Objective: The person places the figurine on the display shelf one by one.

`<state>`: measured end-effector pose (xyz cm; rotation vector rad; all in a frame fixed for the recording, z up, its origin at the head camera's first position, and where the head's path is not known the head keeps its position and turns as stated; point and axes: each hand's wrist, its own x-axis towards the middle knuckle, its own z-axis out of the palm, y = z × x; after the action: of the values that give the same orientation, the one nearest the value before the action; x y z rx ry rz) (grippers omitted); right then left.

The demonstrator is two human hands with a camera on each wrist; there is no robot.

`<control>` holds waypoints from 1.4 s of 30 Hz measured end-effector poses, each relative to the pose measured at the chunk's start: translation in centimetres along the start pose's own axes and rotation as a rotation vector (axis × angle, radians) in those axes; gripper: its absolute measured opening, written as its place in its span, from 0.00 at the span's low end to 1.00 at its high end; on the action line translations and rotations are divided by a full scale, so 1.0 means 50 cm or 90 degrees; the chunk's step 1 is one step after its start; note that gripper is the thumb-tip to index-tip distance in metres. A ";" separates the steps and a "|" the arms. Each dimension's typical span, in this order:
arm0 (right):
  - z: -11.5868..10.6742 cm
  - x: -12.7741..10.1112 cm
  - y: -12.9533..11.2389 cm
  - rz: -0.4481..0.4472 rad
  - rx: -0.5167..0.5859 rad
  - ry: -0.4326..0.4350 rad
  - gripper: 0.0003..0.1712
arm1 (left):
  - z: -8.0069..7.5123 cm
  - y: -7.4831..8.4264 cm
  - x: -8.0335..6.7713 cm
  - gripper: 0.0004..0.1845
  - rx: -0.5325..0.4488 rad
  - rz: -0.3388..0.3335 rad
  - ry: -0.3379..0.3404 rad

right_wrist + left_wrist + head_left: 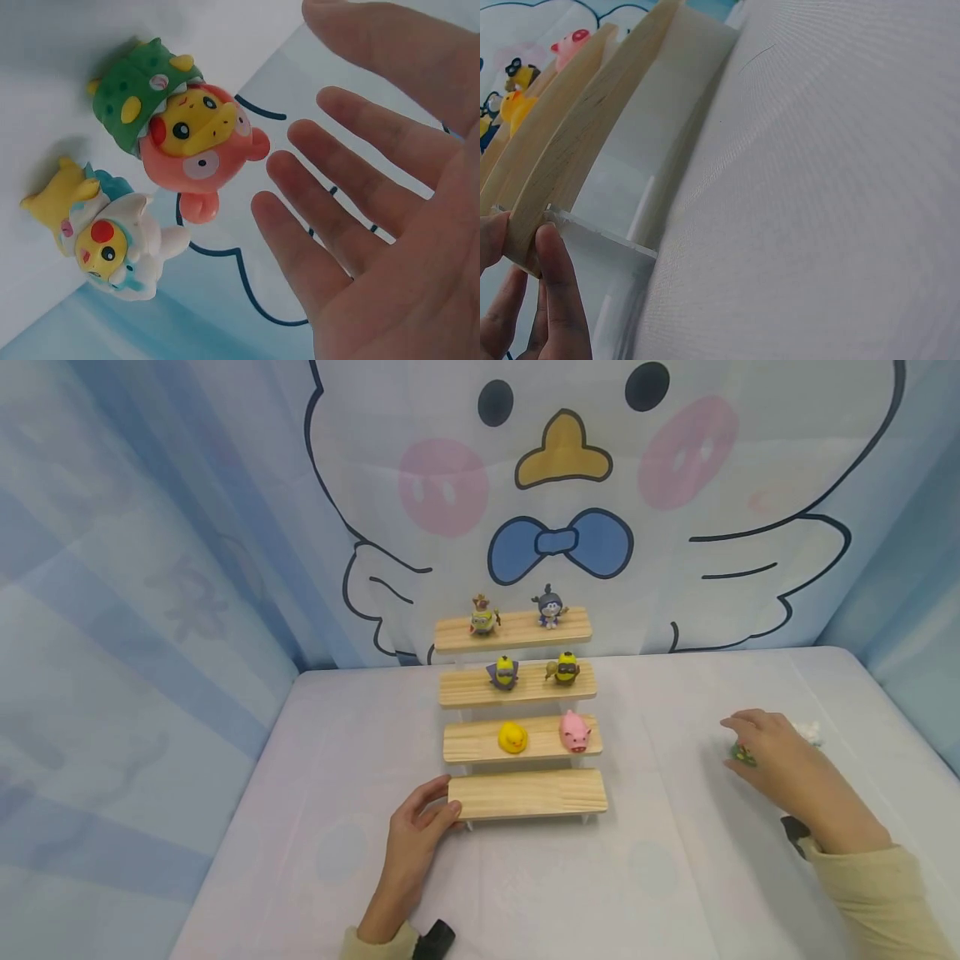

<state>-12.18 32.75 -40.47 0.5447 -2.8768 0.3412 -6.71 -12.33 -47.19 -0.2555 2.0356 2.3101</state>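
Left hand: the left hand [420, 827] grips the left end of the bottom step [527, 793] of the wooden stair shelf [517, 685], thumb on top and fingers [559, 300] against its edge and clear bracket.
Right hand: the right hand [772, 756] hovers with fingers spread and straight, holding nothing, just over the green-hooded figure [180, 124] at the right of the table [337, 860].
Green-hooded figure: lies on the cloth, well right of the shelf, just beside the white-hooded figure [109, 236]; the palm is close but apart from it.
Shelf load: yellow duck [512, 737] and pink pig [574, 732] on the second step; two small figures on each of the two far steps.
Backdrop: cartoon bird curtain [562, 485] behind the shelf.
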 end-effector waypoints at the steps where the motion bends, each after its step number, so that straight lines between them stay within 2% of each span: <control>1: -0.001 -0.001 0.001 0.005 -0.001 -0.001 0.28 | 0.000 0.000 0.000 0.28 0.001 0.000 0.000; 22: -0.016 0.004 0.018 0.106 -0.043 -0.100 0.31 | 0.000 0.003 0.000 0.29 0.005 -0.004 -0.003; 34: -0.007 0.004 0.021 0.085 -0.055 -0.047 0.22 | 0.000 0.004 -0.002 0.29 0.005 -0.010 -0.001; 42: -0.001 0.003 0.023 0.084 -0.063 -0.025 0.21 | -0.001 0.003 -0.002 0.29 0.001 -0.007 -0.004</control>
<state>-12.75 33.75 -40.58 0.3487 -2.9567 0.2073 -6.63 -12.37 -47.05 -0.2588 2.0279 2.3005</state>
